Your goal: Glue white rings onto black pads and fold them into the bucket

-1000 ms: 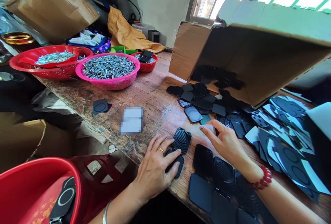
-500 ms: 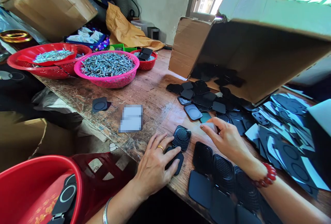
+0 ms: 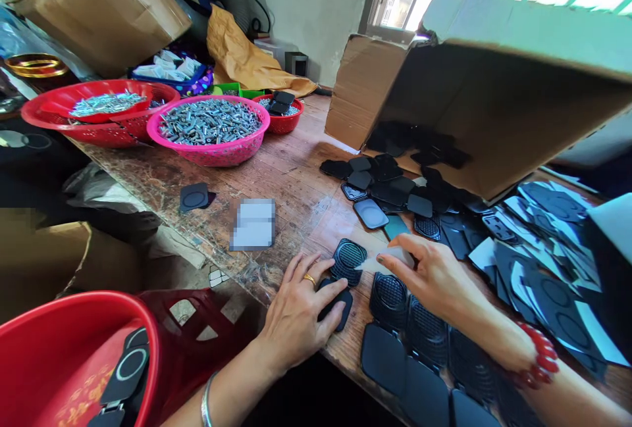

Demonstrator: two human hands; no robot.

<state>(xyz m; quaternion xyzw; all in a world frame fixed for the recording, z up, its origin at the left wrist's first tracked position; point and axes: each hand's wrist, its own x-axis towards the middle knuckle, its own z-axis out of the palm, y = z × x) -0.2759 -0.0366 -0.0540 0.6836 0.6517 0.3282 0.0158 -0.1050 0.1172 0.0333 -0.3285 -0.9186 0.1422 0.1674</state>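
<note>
Under my left hand (image 3: 296,322) lies a small black hinged case (image 3: 349,257), opened out flat near the table's front edge. My thumb and fingers hold its smooth lower half down; its ridged upper half with a ring pattern shows beyond them. My right hand (image 3: 439,276) is closed around a whitish, translucent squeeze bottle (image 3: 369,261) with a pointed nozzle. The nozzle tip is at the right edge of the ridged half; whether it touches cannot be made out. Below my right hand, several more opened black cases (image 3: 382,358) lie in a row.
A large cardboard box (image 3: 353,95) lies on its side with black plates spilling out. Pink basket (image 3: 210,154) and red basket (image 3: 99,134) hold metal pins. Dark ringed sheets (image 3: 546,289) are piled at right. A red bucket (image 3: 148,322) stands below the table's left edge.
My right hand has brought the bottle down and left, and its nozzle now points at the ridged half. My left hand stays on the case.
</note>
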